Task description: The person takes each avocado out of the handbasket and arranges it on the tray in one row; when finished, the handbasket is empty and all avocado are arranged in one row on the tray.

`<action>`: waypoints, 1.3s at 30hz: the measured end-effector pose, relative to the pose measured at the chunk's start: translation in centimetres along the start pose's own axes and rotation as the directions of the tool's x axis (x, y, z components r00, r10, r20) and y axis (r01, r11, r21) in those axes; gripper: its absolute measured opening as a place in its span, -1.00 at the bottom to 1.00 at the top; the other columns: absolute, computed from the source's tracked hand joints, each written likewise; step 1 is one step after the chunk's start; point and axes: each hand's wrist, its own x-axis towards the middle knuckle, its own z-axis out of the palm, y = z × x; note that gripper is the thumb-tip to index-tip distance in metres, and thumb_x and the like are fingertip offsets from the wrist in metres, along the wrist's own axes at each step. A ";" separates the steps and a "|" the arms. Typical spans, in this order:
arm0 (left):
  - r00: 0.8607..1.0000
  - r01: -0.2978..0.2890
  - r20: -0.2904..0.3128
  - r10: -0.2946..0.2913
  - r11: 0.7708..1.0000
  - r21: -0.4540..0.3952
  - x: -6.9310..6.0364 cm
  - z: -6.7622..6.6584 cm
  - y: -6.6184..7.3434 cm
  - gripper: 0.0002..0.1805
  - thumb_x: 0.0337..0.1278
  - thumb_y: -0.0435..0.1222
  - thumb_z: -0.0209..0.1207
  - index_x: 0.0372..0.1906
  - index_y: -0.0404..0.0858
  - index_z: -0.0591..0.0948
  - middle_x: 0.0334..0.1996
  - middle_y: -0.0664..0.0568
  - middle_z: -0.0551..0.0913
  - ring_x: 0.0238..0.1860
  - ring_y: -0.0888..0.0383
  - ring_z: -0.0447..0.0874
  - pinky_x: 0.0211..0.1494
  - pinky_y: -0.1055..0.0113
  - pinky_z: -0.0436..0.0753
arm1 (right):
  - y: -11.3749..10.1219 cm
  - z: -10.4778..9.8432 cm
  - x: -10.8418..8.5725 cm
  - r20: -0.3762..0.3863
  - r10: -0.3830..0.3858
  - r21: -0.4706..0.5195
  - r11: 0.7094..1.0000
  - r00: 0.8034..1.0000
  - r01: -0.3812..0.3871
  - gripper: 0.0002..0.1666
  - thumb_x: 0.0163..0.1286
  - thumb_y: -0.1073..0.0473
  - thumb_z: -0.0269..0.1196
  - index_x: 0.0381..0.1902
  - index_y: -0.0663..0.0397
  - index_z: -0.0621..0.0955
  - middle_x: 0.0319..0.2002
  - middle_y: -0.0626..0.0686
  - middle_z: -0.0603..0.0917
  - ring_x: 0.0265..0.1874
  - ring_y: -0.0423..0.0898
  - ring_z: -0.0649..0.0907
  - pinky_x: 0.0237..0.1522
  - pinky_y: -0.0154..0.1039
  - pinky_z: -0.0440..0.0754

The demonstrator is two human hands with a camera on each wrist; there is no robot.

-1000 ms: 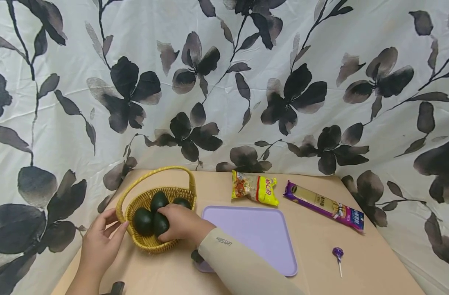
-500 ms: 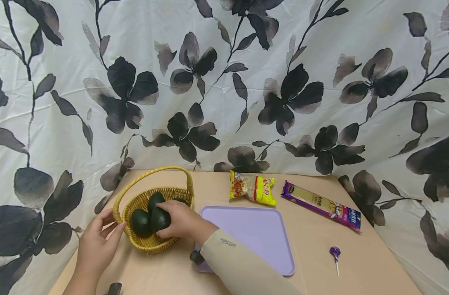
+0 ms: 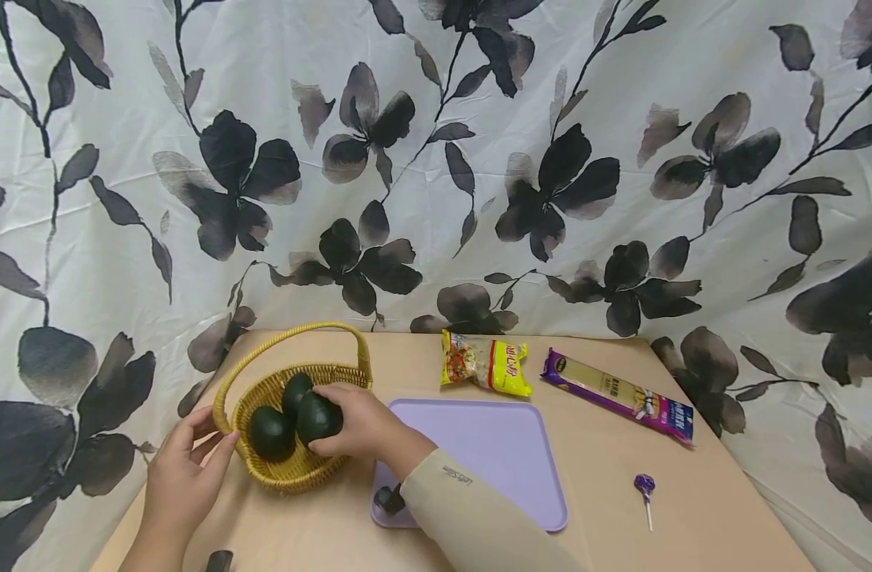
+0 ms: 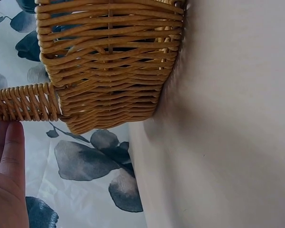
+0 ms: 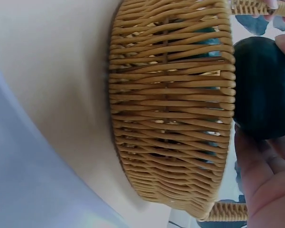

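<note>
In the head view, my left hand holds the handle of the yellow wicker basket at its left side, thumb in front. Its fingers also touch the handle in the left wrist view. My right hand grips a dark green avocado between thumb and fingers, over the basket. The right wrist view has this avocado at rim height. Two more avocados, one at the left and one farther back, lie inside the basket. My right hand hides part of the basket's right side.
A lilac tray lies right of the basket, under my right forearm. Behind it is a yellow food packet. Farther right are a long purple packet and a purple lollipop. A floral cloth hangs behind the table.
My right hand has raised the avocado from among the others and shifted it slightly right. My left hand stays at the handle. The whole head view has drifted slightly left.
</note>
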 end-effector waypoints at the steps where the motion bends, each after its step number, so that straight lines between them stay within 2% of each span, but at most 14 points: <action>1: 1.000 0.005 0.000 -0.005 1.000 0.008 0.0 0.0 0.0 -0.37 0.03 -0.64 0.39 0.26 -0.41 0.51 0.04 -0.07 0.60 0.03 0.70 0.42 0.11 0.85 0.55 | 0.0 -0.1 -0.1 -0.006 0.000 0.006 1.000 1.000 0.000 -0.02 0.13 -0.12 0.54 0.48 -0.12 0.44 0.39 -0.18 0.52 0.37 -0.26 0.47 0.31 -0.48 0.57; 5: 1.000 0.014 -0.003 -0.014 1.000 0.012 0.0 0.1 0.1 -0.37 0.03 -0.63 0.39 0.27 -0.41 0.51 0.02 -0.07 0.61 0.03 0.70 0.42 0.11 0.85 0.55 | -0.3 -0.6 -0.3 -0.032 -0.008 0.034 0.999 0.999 0.009 -0.02 0.12 -0.11 0.56 0.48 -0.13 0.45 0.39 -0.17 0.52 0.36 -0.25 0.49 0.30 -0.45 0.59; 9: 1.000 0.026 -0.010 -0.026 1.000 0.016 0.1 0.2 0.2 -0.37 0.03 -0.62 0.40 0.27 -0.38 0.52 -0.01 0.00 0.60 0.02 0.68 0.43 0.10 0.85 0.56 | -0.4 -1.1 -0.7 -0.053 -0.012 0.061 0.998 0.999 0.015 -0.03 0.12 -0.13 0.56 0.47 -0.19 0.45 0.39 -0.20 0.52 0.36 -0.26 0.49 0.28 -0.44 0.60; 15: 1.000 0.022 -0.010 -0.022 1.000 0.010 0.1 0.2 0.0 -0.36 0.04 -0.62 0.40 0.29 -0.36 0.52 -0.02 0.04 0.60 0.02 0.67 0.44 0.10 0.86 0.55 | -0.5 -2.1 -1.6 -0.092 -0.028 0.124 0.991 0.995 0.039 -0.03 0.11 -0.08 0.57 0.47 -0.16 0.46 0.39 -0.16 0.53 0.33 -0.23 0.52 0.27 -0.42 0.63; 19: 1.000 0.018 -0.012 -0.018 1.000 -0.001 0.0 0.3 0.0 -0.35 0.02 -0.63 0.40 0.28 -0.38 0.52 -0.03 0.03 0.60 0.02 0.67 0.45 0.09 0.85 0.56 | -0.1 -2.4 -2.2 -0.106 -0.003 0.183 0.983 0.994 0.022 -0.04 0.10 -0.03 0.58 0.46 -0.16 0.47 0.39 -0.16 0.52 0.31 -0.24 0.53 0.26 -0.42 0.63; 26: 1.000 0.012 -0.021 -0.012 1.000 -0.016 -0.1 0.2 -0.1 -0.34 0.01 -0.65 0.40 0.28 -0.37 0.53 -0.04 0.14 0.59 0.02 0.66 0.47 0.10 0.84 0.57 | 0.6 -2.3 -2.8 -0.117 0.029 0.256 0.967 0.993 0.002 -0.04 0.10 0.03 0.58 0.47 -0.16 0.47 0.40 -0.10 0.52 0.27 -0.22 0.55 0.23 -0.34 0.71; 34: 1.000 0.015 -0.024 -0.016 1.000 -0.028 -0.1 0.2 -0.2 -0.32 -0.02 -0.66 0.40 0.28 -0.36 0.53 -0.05 0.20 0.58 0.02 0.64 0.48 0.10 0.83 0.57 | 2.0 -2.3 -3.9 -0.131 0.081 0.333 0.942 0.988 -0.033 -0.03 0.09 0.10 0.60 0.46 -0.07 0.47 0.39 -0.03 0.52 0.23 -0.20 0.59 0.20 -0.47 0.68; 39: 1.000 -0.003 -0.017 0.002 0.998 -0.059 0.0 0.3 -0.3 -0.31 -0.01 -0.66 0.39 0.30 -0.35 0.53 -0.02 0.24 0.57 0.04 0.61 0.49 0.11 0.83 0.58 | 3.0 -2.5 -4.6 -0.158 0.091 0.342 0.939 0.983 -0.032 -0.04 0.07 0.14 0.59 0.45 -0.01 0.49 0.37 -0.02 0.54 0.22 -0.18 0.61 0.17 -0.47 0.70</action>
